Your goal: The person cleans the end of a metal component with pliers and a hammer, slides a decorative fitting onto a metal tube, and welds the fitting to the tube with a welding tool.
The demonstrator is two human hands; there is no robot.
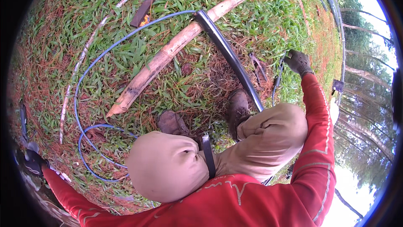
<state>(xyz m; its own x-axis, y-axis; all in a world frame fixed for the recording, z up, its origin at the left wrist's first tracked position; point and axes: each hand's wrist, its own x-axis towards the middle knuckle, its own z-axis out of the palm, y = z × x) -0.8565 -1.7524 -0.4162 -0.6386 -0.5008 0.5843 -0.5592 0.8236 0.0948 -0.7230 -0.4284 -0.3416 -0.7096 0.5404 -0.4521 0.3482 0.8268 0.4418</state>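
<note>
Hand at left (33, 162), gloved, near the grass's (121, 55) left edge; blurred at the rim, its grip cannot be told. Dark tube (228, 55), glossy, lies across a pale log (156, 64), its near end hidden by the knee (285, 122). Black handle (278, 78) hangs just left of the right hand (299, 62), which is curled around its upper end: slim, trailing a thin cable (273, 97) (the gripped part is covered).

Dark slender tool (278, 78), tilted, thin cable (273, 97) below.
</note>
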